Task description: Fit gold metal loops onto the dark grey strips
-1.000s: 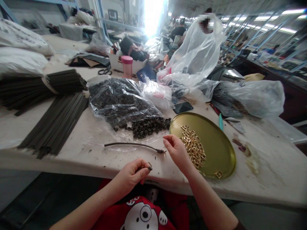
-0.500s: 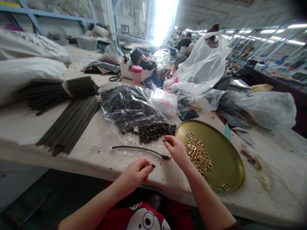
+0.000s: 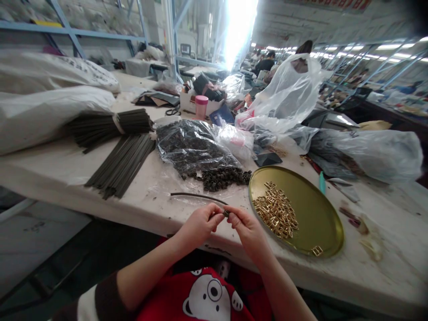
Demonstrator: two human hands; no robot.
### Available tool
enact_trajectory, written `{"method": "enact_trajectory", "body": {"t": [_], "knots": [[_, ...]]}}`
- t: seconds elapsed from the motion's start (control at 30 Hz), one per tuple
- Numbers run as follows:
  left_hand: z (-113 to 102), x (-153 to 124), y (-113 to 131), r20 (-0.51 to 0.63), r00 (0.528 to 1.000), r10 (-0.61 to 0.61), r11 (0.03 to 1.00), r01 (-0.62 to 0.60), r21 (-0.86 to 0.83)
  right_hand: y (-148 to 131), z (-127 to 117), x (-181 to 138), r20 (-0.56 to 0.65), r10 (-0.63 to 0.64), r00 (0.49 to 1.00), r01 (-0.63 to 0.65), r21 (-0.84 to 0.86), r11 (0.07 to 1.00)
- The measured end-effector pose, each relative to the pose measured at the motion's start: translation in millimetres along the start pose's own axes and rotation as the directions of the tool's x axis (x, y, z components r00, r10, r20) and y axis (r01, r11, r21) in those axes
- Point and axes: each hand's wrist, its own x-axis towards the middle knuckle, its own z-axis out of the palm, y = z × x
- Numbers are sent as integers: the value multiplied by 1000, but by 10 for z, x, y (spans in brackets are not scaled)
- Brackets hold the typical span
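Note:
My left hand [image 3: 205,223] and my right hand [image 3: 243,221] meet above the table's front edge, both with fingers pinched. A small dark strip end [image 3: 226,213] shows between the fingertips, apparently in my left hand's grip. My right fingers pinch at the same spot; the small dark loop they hold is mostly covered. Just behind the hands lies a thin dark rod [image 3: 194,195], its right end hidden by the fingers. Beyond it, many small dark loops [image 3: 220,179] spill from a clear plastic bag [image 3: 197,145].
To the right is a round gold tray [image 3: 310,209] with a heap of gold buckles [image 3: 276,211]. Bundled dark strips [image 3: 123,162] lie at left beside white sacks [image 3: 53,113]. Farther back stand a pink-lidded jar [image 3: 201,107], a dark flat item [image 3: 268,159] and plastic bags [image 3: 287,93].
My hands were apart and have come together, the right one moving down and toward the left with its small loop. The view has shifted slightly to the left.

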Motion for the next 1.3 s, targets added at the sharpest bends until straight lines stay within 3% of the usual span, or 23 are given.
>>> {"method": "enact_trajectory", "body": {"t": [0.13,0.37,0.6,0.8,1.1,1.3], "knots": [[33,-10,-40,-12,999,-42,998,42,38,34,-1,-45,-48,147,988,-136,182,974],[58,14,-68,43,994,-103,993,101,64,137,58,-59,-73,178,981,-147,312,939],[88,1,-108,14,997,-77,988,74,134,207,89,-57,-113,-25,993,21,-39,999],[130,-20,-99,-19,999,-30,996,32,85,159,46,-16,-122,-48,991,44,-37,998],[118,15,-58,-55,998,-38,996,42,80,75,69,-22,-105,-232,967,189,-316,930],[100,-21,-23,-66,997,-27,995,33,94,-7,35,-35,-38,-214,976,189,-338,922]]}}
